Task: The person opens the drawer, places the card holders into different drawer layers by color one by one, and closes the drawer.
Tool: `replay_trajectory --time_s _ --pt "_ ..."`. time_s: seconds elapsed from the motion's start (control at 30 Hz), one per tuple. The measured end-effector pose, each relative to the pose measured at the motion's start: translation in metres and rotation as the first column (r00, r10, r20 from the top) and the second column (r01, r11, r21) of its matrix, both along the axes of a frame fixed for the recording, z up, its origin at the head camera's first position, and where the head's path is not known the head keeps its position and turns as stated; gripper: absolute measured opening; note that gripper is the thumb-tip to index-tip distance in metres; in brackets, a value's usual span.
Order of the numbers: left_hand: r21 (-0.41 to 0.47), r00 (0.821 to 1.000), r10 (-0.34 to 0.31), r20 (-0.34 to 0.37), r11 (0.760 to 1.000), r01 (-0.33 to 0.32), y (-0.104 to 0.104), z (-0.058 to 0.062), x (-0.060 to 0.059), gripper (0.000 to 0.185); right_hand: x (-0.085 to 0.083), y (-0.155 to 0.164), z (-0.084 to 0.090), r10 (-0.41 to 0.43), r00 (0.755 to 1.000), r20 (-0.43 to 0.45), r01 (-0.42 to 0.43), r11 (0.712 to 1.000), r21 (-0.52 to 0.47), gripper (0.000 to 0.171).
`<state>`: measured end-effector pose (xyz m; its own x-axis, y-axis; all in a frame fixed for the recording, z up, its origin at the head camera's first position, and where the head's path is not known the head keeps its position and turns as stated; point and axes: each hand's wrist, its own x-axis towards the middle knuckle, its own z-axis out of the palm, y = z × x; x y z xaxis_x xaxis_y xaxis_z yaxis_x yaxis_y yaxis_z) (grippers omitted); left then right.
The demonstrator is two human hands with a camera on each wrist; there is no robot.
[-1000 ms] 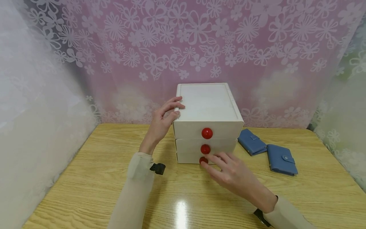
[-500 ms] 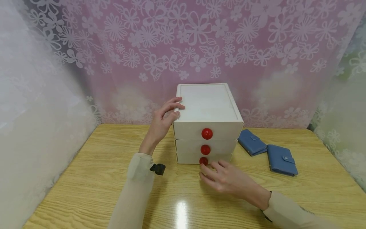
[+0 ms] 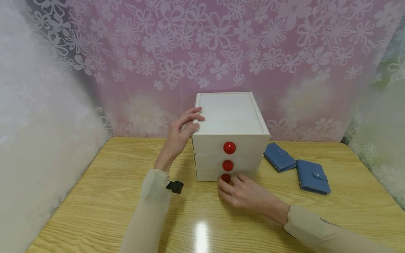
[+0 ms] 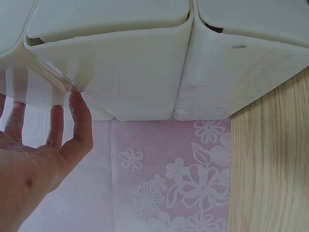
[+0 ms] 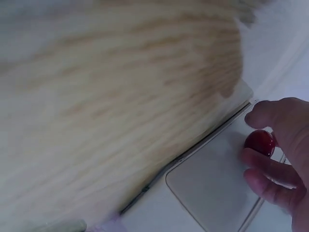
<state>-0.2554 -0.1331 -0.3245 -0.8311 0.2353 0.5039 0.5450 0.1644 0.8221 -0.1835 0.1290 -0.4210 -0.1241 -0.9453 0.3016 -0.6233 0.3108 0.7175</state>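
From where I stand, one white drawer unit (image 3: pixel 229 114) has two hands at it. The right hand (image 3: pixel 248 195) is nearly closed, its fingers curled and its thumb opposite, around the lowest red knob (image 3: pixel 226 178); how hard they pinch it I can't tell. Straight above that grip sit two more red knobs, the middle one (image 3: pixel 227 165) close over the fingers and the top one (image 3: pixel 229 148) higher, making three knobs on three drawers. Up and to the left of the grip, the left hand (image 3: pixel 180 135) lies with fingers loosely spread, tips on the unit's upper left edge, grasping nothing. To the right of the grip, past the unit, lie two blue wallets, the nearer one (image 3: pixel 313 176) fastened by a snap strap, the farther (image 3: pixel 280 157) angled beside it. Under everything is one wooden table (image 3: pixel 95 196).
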Motion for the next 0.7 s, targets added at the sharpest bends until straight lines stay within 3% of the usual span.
replay_trajectory --time_s 0.53,0.6,0.7 --pt "0.005 1.000 0.000 -0.002 1.000 0.000 0.0008 0.0015 0.0011 0.028 -0.0041 -0.0063 -0.0018 -0.091 0.995 0.051 0.091 0.996 0.008 0.071" --pt "0.002 1.000 0.003 0.000 1.000 -0.003 0.0007 0.0016 0.0014 0.027 -0.0032 -0.0064 -0.0018 -0.100 0.993 0.061 0.100 0.995 0.010 0.062" --pt "0.001 1.000 0.003 0.000 1.000 -0.003 0.0005 0.0011 0.0014 0.028 -0.0025 -0.0073 -0.0020 -0.113 0.991 0.075 0.112 0.994 0.018 0.031"
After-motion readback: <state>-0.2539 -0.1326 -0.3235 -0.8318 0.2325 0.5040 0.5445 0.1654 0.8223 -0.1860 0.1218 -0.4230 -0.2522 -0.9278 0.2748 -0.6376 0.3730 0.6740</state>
